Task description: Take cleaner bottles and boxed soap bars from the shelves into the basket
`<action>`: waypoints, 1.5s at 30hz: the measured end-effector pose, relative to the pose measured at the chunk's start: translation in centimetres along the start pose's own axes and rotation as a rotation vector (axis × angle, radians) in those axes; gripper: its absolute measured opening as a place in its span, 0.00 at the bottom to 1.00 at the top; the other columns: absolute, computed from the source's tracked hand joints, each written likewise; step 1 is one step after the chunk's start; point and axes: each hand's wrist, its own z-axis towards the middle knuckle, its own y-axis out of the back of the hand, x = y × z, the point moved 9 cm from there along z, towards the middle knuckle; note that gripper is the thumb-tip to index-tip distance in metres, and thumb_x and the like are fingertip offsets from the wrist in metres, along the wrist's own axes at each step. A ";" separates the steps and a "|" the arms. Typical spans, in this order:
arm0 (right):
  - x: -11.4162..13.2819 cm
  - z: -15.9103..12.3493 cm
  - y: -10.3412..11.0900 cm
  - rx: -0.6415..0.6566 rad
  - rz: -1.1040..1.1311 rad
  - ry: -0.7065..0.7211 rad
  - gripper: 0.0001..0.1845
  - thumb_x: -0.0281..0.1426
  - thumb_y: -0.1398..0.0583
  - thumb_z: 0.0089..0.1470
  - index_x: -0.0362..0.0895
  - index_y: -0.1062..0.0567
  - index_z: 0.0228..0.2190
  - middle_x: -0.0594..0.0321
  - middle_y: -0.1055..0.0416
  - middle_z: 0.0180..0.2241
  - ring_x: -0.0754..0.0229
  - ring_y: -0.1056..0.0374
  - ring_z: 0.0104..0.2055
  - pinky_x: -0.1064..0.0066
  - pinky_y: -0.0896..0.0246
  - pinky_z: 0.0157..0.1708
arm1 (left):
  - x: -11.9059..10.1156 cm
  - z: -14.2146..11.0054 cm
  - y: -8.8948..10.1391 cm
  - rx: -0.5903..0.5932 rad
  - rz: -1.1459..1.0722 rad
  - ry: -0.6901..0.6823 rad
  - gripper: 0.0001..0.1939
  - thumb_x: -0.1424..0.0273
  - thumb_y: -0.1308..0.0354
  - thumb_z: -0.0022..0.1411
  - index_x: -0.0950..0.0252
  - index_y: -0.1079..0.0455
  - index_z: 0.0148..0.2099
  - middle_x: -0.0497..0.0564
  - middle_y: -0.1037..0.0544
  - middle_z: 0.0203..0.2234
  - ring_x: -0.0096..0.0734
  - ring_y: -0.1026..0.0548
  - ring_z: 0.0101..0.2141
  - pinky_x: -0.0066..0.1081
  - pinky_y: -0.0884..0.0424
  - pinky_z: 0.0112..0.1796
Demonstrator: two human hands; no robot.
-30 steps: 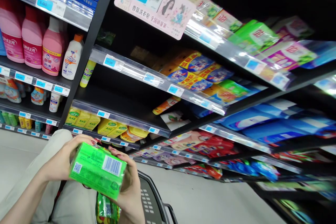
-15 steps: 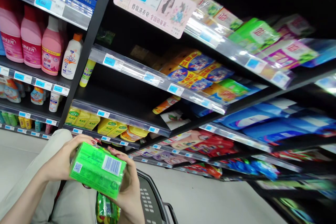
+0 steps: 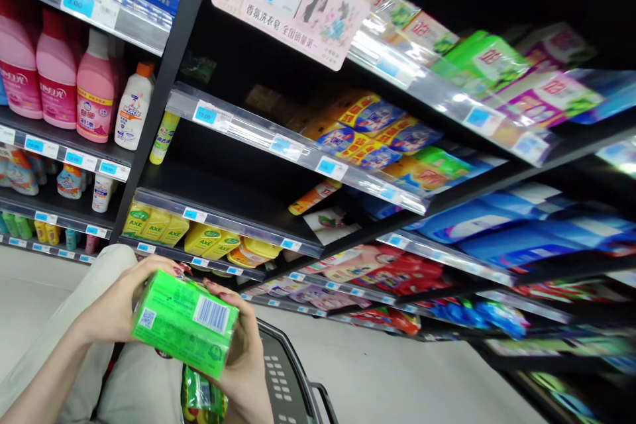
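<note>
Okay, so the pink card point(image 3: 328, 43) read 8.00 on its blue sticker, plus 香氛洗衣皂 全国销量第一. Shelf tags said 3.00 on the upper left one point(image 3: 89, 4), 10.00 on the middle one point(image 3: 212, 116) and 12.00 on a lower left one point(image 3: 81, 159). Yellow bottles point(image 3: 159, 226) said AXE, the white bottle point(image 3: 133, 109) said Muscle, and the yellow-and-blue packs point(image 3: 370, 136) said OMO. The green pack point(image 3: 183, 324) had a barcode and QR code, small print too tiny.

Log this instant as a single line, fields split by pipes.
left hand: grips green package | right hand: grips its other end | package: barcode side showing | basket: beside the legs | yellow AXE bottles: on shelf
</note>
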 end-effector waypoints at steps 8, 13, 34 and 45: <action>0.5 0.0 -0.1 0.009 0.019 0.039 0.38 0.32 0.23 0.35 0.54 0.28 0.49 0.58 0.27 0.49 0.52 0.30 0.56 0.65 0.33 0.55 | 0.0 0.1 -0.3 0.015 -0.011 -0.029 0.36 0.70 0.24 0.40 0.60 0.32 0.53 0.57 0.28 0.52 0.49 0.31 0.56 0.39 0.29 0.54; 0.4 -0.1 -0.1 0.022 0.014 0.035 0.39 0.32 0.24 0.36 0.55 0.29 0.50 0.59 0.28 0.50 0.52 0.31 0.56 0.66 0.34 0.56 | 0.2 0.0 -0.4 0.026 -0.030 -0.027 0.37 0.72 0.24 0.40 0.58 0.32 0.53 0.55 0.29 0.52 0.46 0.31 0.56 0.36 0.30 0.54; 0.0 -0.3 -0.2 0.029 0.062 0.016 0.38 0.32 0.24 0.37 0.57 0.28 0.51 0.62 0.29 0.52 0.57 0.32 0.57 0.73 0.35 0.56 | 0.5 0.0 -0.6 0.052 -0.035 0.016 0.40 0.72 0.22 0.37 0.57 0.34 0.54 0.54 0.30 0.53 0.47 0.31 0.57 0.34 0.28 0.51; -0.2 -0.5 -0.1 0.027 0.057 0.009 0.39 0.31 0.24 0.37 0.57 0.29 0.51 0.62 0.29 0.52 0.57 0.32 0.58 0.72 0.36 0.57 | 0.5 -0.1 -0.7 0.066 -0.037 0.006 0.41 0.72 0.22 0.37 0.57 0.34 0.54 0.53 0.30 0.52 0.47 0.32 0.58 0.34 0.30 0.53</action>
